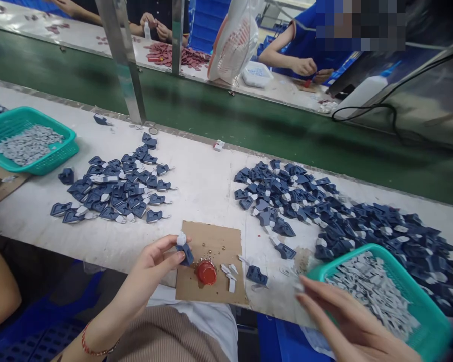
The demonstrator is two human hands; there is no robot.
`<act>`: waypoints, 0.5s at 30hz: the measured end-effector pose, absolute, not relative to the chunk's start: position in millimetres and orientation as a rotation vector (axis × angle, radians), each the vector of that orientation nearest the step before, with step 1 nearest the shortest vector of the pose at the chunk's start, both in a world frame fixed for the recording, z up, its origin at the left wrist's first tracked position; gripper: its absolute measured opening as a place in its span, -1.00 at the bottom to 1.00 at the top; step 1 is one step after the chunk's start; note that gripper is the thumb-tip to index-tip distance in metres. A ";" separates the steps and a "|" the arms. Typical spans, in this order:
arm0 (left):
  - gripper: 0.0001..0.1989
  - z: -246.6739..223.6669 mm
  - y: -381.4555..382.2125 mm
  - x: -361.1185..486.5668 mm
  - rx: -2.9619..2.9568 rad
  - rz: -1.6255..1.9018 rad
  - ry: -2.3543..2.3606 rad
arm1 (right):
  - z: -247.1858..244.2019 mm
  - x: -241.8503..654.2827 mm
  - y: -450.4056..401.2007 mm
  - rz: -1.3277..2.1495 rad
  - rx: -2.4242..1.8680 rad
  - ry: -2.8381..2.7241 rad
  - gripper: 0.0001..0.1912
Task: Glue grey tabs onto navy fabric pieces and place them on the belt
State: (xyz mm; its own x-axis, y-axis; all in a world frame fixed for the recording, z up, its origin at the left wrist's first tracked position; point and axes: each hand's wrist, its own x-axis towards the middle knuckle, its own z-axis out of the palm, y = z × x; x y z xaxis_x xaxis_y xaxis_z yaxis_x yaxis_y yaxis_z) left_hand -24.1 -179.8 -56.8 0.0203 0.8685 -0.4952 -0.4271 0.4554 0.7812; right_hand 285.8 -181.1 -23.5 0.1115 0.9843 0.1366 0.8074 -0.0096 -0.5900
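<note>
Between the thumb and fingers of my left hand (151, 266) is a dark blue part (184, 255) with a light grey piece at its top. This hand is over the left edge of a cardboard sheet (215, 236), which bears a red cap (207, 272) in a wet patch and several loose grey pieces (231, 284). My right hand (340, 311) is at the near side of a green basket (434, 322) of grey pieces (373, 291). Its thumb and forefinger nearly meet around something small and blurred that I cannot make out. A blue part (256, 275) lies right of the cardboard.
Blue parts form a left pile (117, 193) and a larger right pile (298, 196). Another green basket (60, 156) stands far left. A metal post (124, 65) rises behind the table. Across the green strip (196, 110), people's hands work near red pieces (189, 58) and a white bottle (366, 93).
</note>
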 end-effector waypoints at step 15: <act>-0.72 -57.3 -192.0 -24.4 0.489 1.042 1.103 | -29.6 177.3 -159.6 1.021 -1.411 -2.152 -0.81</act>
State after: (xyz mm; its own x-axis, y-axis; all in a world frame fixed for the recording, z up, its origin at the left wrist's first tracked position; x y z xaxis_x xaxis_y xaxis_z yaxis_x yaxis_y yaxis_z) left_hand -24.4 -192.0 -57.3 0.0726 0.8707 -0.4865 -0.4359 0.4664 0.7697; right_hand 177.3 -159.6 -29.6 -0.4296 0.8995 -0.0800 0.6309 0.2356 -0.7392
